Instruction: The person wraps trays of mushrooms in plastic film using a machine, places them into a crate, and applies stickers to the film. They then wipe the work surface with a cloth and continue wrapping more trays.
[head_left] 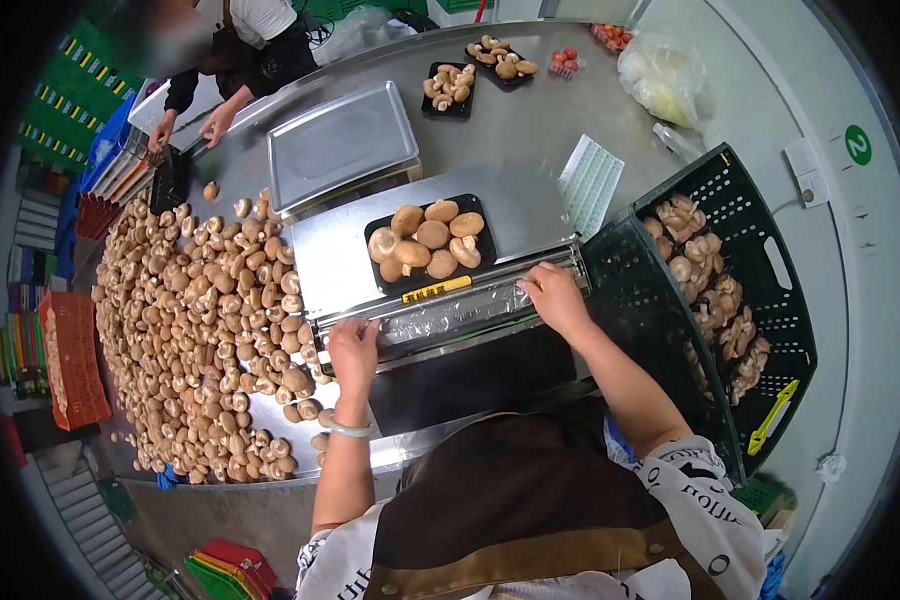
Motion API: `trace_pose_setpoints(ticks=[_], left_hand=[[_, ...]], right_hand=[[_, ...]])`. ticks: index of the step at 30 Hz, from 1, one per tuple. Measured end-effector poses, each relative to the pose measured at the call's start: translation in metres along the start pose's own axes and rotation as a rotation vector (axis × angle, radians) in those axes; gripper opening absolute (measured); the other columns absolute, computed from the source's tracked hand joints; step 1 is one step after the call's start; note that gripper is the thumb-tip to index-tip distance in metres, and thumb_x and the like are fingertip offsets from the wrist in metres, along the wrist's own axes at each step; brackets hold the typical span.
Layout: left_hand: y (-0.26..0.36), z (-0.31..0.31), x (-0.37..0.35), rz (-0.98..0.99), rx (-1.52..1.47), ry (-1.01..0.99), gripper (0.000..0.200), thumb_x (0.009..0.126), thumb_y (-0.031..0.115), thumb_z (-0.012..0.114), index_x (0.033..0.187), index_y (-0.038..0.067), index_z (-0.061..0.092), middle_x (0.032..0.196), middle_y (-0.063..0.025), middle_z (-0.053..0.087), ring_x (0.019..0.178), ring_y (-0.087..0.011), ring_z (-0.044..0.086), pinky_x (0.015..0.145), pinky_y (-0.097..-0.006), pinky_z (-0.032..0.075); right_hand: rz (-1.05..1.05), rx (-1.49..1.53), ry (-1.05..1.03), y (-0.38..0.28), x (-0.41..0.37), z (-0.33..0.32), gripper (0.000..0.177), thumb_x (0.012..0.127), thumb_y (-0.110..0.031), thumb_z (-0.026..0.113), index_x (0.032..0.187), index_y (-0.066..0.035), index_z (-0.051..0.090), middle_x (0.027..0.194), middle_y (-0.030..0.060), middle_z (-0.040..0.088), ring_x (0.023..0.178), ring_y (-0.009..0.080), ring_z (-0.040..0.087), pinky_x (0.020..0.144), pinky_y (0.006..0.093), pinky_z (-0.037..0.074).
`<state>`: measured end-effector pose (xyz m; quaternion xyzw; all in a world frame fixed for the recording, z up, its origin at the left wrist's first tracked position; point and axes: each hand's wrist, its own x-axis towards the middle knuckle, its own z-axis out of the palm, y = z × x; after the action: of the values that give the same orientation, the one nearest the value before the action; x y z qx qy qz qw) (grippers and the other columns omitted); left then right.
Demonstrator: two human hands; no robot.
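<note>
My left hand [354, 352] is closed in a pinch at the left end of the film wrapper, and my right hand [556, 297] pinches at its right end. Between them lies a roll of clear cling film [450, 322], whose edge both hands appear to grip. Just beyond the roll, a black tray [378, 212] of several brown mushrooms [432, 235] rests on the metal top of the wrapping machine [530, 215]. A yellow label with dark characters [436, 290] is on the bar between tray and roll.
A big heap of loose mushrooms [200, 340] covers the left. Behind the wrapper stands a scale [342, 145]; filled trays [448, 88] sit farther back. At right is a dark green crate [770, 250] of bagged mushrooms. A co-worker's hands [220, 122] hold a black tray.
</note>
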<state>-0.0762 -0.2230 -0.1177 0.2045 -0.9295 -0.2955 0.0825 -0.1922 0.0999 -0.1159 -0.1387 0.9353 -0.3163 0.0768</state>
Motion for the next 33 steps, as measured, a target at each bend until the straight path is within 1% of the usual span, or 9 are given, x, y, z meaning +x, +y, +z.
trace_pose_setpoints(ticks=[4,8,10,13,17,19,23,28,33], left_hand=[[0.012,-0.082,0.024,-0.277,-0.913,-0.57,0.021,0.095,0.017,0.051,0.076,0.008,0.055,0.066,0.0005,0.052,0.066,-0.0113,0.048,0.065,-0.0266,0.04],[0.045,-0.135,0.065,-0.154,-1.302,-0.659,0.024,0.095,0.025,0.054,0.079,0.008,0.05,0.076,-0.0119,0.063,0.073,-0.0197,0.06,0.074,-0.0287,0.045],[0.064,-0.128,0.091,-0.085,-1.594,-0.454,0.022,0.097,0.023,0.053,0.081,0.008,0.049,0.095,-0.0196,0.065,0.092,-0.0253,0.063,0.09,-0.0345,0.046],[0.081,-0.072,0.142,0.109,-1.566,-0.175,0.018,0.099,0.017,0.048,0.084,0.007,0.05,0.121,-0.0226,0.059,0.119,-0.0312,0.054,0.109,-0.0411,0.036],[0.03,0.032,0.182,0.232,-0.458,-0.027,0.014,0.097,0.015,0.048,0.091,0.003,0.047,0.104,-0.0224,0.063,0.103,-0.0333,0.06,0.085,-0.0394,0.047],[0.042,0.041,0.171,0.171,-0.366,-0.09,0.012,0.096,0.013,0.049,0.093,0.002,0.048,0.086,-0.0202,0.062,0.083,-0.0358,0.061,0.072,-0.0411,0.047],[0.044,0.031,0.162,0.029,-0.423,-0.342,0.012,0.097,0.015,0.051,0.092,0.004,0.053,0.078,-0.0038,0.061,0.071,-0.0126,0.056,0.065,-0.0277,0.046],[0.045,-0.002,0.129,-0.158,-0.697,-0.675,0.039,0.099,0.029,0.051,0.107,-0.007,0.061,0.094,-0.0062,0.064,0.086,-0.0134,0.055,0.08,-0.0292,0.046],[0.042,-0.013,0.075,0.015,-0.533,-0.501,0.038,0.099,0.031,0.048,0.098,-0.005,0.061,0.076,-0.0098,0.058,0.074,-0.0137,0.05,0.071,-0.0306,0.043]], right_hand=[[0.124,0.827,-0.381,0.0,-0.002,-0.065,0.02,0.095,-0.019,0.053,0.081,-0.004,0.055,0.064,0.003,0.051,0.058,0.0185,0.048,0.062,0.0295,0.041],[-0.09,1.599,-0.446,-0.048,0.016,-0.106,0.018,0.097,-0.019,0.051,0.089,-0.004,0.051,0.068,0.0038,0.049,0.063,0.0185,0.046,0.066,0.0318,0.041],[-0.258,1.769,-0.184,-0.063,0.054,-0.099,0.015,0.098,-0.017,0.048,0.094,-0.003,0.05,0.083,0.0097,0.059,0.081,0.0223,0.055,0.079,0.0352,0.043],[-0.175,1.385,0.109,-0.089,0.115,-0.071,0.013,0.098,-0.014,0.046,0.097,-0.002,0.051,0.112,0.0166,0.063,0.11,0.0247,0.057,0.1,0.0364,0.039],[-0.136,0.524,0.122,-0.057,0.173,0.01,0.019,0.097,-0.018,0.048,0.101,0.0,0.051,0.106,0.0149,0.067,0.1,0.0261,0.064,0.087,0.0367,0.047],[-0.053,0.199,-0.065,-0.053,0.175,0.023,0.021,0.096,-0.02,0.051,0.102,0.0,0.051,0.099,0.0174,0.067,0.095,0.0309,0.065,0.081,0.0382,0.049],[-0.105,0.256,-0.27,-0.052,0.166,0.016,0.03,0.092,-0.028,0.057,0.099,0.001,0.058,0.087,0.018,0.067,0.084,0.0338,0.064,0.074,0.0399,0.048],[-0.084,0.325,-0.617,-0.048,0.135,-0.023,0.039,0.088,-0.037,0.063,0.096,0.0,0.067,0.083,0.0161,0.067,0.079,0.0319,0.063,0.072,0.0383,0.048],[-0.294,0.401,-0.151,-0.04,0.078,-0.006,0.034,0.091,-0.031,0.061,0.094,0.002,0.063,0.08,0.0156,0.064,0.074,0.0299,0.061,0.07,0.0361,0.047]])
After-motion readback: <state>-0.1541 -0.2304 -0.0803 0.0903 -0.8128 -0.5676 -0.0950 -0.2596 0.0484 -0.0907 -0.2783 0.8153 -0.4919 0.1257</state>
